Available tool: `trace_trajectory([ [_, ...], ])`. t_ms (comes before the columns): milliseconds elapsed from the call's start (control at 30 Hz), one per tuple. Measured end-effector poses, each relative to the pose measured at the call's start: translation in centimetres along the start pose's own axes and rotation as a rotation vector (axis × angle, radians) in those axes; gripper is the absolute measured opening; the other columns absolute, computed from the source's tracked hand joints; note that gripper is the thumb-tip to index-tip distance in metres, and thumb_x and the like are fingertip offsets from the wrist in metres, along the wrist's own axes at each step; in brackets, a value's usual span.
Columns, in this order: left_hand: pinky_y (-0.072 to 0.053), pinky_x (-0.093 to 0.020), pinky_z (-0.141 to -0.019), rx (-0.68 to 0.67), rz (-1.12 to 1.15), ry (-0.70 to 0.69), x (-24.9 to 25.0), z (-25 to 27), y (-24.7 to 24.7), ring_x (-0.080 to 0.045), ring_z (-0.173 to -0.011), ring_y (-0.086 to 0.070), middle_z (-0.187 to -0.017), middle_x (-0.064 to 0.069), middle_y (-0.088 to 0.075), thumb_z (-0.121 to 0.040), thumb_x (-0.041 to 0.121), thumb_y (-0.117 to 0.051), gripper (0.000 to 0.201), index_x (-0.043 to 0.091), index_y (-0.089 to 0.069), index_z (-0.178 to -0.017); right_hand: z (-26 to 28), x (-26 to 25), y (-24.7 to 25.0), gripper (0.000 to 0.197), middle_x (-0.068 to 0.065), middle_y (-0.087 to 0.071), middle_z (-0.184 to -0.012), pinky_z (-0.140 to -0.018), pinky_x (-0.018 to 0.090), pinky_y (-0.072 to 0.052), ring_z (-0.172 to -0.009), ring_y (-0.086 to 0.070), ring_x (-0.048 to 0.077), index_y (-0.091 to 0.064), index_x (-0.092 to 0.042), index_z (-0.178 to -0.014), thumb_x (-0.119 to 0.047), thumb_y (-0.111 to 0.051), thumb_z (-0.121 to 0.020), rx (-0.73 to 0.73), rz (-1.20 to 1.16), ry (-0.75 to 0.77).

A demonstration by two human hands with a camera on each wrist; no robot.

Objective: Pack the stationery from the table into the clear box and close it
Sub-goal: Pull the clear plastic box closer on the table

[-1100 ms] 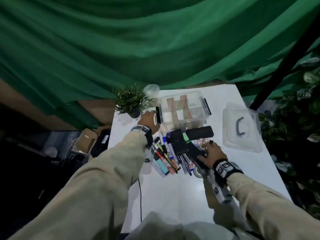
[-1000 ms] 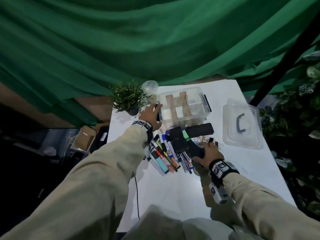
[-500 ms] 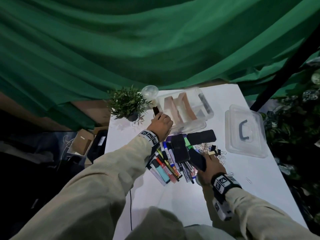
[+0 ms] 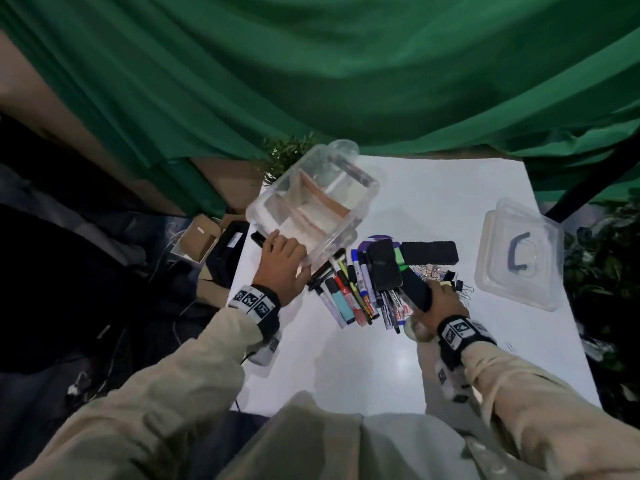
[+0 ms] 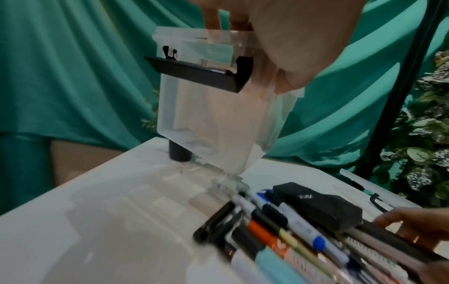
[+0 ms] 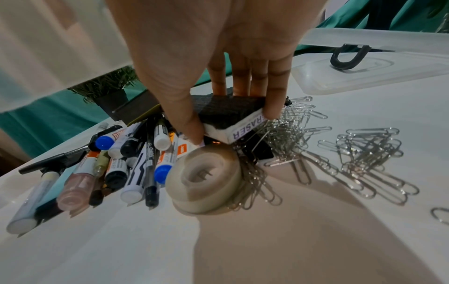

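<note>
My right hand (image 4: 441, 303) is nearest to me. Its thumb and fingers (image 6: 274, 107) pinch a black board eraser (image 6: 230, 113) by its two long sides. The eraser lies on top of the pile, long way pointing away from me and a bit to the left. Just in front of it sits a roll of tape (image 6: 206, 180). Pens and markers (image 4: 349, 289) lie side by side to the left, and paper clips (image 6: 359, 151) are spread out on the right.

A bit farther, my left hand (image 4: 280, 268) grips the near edge of the clear box (image 4: 311, 206), fingers curled over the rim. The box is tipped up on one edge, its open top facing me and the pile. A black latch (image 5: 199, 73) hangs off its side. The box is up and to the left of the eraser, so I think my right hand must lift the eraser and carry it that way, long side in line with the box.

Far right lies the clear lid (image 4: 519, 258), well apart. Everything sits on a white table (image 4: 381, 368). Behind it stand a little plant (image 4: 287, 154) and a green curtain (image 4: 311, 64).
</note>
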State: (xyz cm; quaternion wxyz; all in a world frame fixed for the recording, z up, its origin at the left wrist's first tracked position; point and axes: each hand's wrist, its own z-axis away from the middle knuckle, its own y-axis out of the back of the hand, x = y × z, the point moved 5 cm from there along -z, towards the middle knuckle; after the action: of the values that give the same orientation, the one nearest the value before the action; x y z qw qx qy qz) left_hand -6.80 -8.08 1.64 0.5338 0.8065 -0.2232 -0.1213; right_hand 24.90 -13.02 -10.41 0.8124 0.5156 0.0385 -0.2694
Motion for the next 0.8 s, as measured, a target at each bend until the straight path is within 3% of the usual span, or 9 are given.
trace_trajectory([
  [200,-0.030,-0.047,-0.105,-0.032,-0.073,0.216,-0.3,8.2,-0.5,-0.029,-0.078,-0.053,-0.076,-0.003,-0.052,-0.079,0.027,-0.046,0.018,0.011,-0.055,-0.078,0.4,0.9,0.6,0.069,0.009,-0.059,-0.109,-0.083,0.033,-0.049,-0.097,-0.059,0.029,-0.047,-0.018,-0.119,-0.034,-0.081,-0.061,0.078,-0.123,-0.083],
  [367,-0.027,-0.049,-0.107,-0.045,-0.120,0.369,-0.5,11.2,-0.9,-0.030,-0.083,-0.055,-0.079,-0.005,-0.057,-0.079,0.025,-0.046,0.019,0.011,-0.058,-0.080,0.7,1.7,1.3,0.061,0.015,-0.062,-0.114,-0.089,0.039,-0.049,-0.102,-0.061,0.034,-0.048,-0.012,-0.116,-0.038,-0.078,-0.070,0.193,-0.297,-0.170],
  [500,-0.026,-0.047,-0.107,-0.082,-0.132,0.414,-0.4,12.1,-1.8,-0.029,-0.082,-0.057,-0.079,-0.003,-0.058,-0.080,0.024,-0.047,0.017,0.012,-0.059,-0.081,1.2,1.6,1.6,0.050,0.018,-0.061,-0.116,-0.089,0.040,-0.046,-0.105,-0.059,0.037,-0.047,-0.011,-0.115,-0.029,-0.072,-0.076,0.228,-0.353,-0.198],
  [600,-0.027,-0.045,-0.104,-0.125,-0.124,0.414,0.2,12.4,-2.7,-0.028,-0.081,-0.059,-0.079,-0.003,-0.058,-0.076,0.020,-0.062,0.009,0.013,-0.059,-0.080,1.5,1.0,2.2,0.038,0.019,-0.061,-0.117,-0.088,0.041,-0.044,-0.105,-0.057,0.038,-0.047,-0.012,-0.117,-0.026,-0.059,-0.084,0.251,-0.381,-0.190],
  [800,-0.032,-0.038,-0.093,-0.219,-0.073,0.396,2.3,12.2,-3.5,-0.026,-0.076,-0.061,-0.076,0.000,-0.058,-0.074,0.032,-0.042,0.026,0.015,-0.061,-0.077,1.8,-0.3,4.0,0.033,0.026,-0.060,-0.112,-0.082,0.041,-0.044,-0.101,-0.057,0.041,-0.048,-0.012,-0.121,-0.031,-0.044,-0.094,0.270,-0.411,-0.154],
])
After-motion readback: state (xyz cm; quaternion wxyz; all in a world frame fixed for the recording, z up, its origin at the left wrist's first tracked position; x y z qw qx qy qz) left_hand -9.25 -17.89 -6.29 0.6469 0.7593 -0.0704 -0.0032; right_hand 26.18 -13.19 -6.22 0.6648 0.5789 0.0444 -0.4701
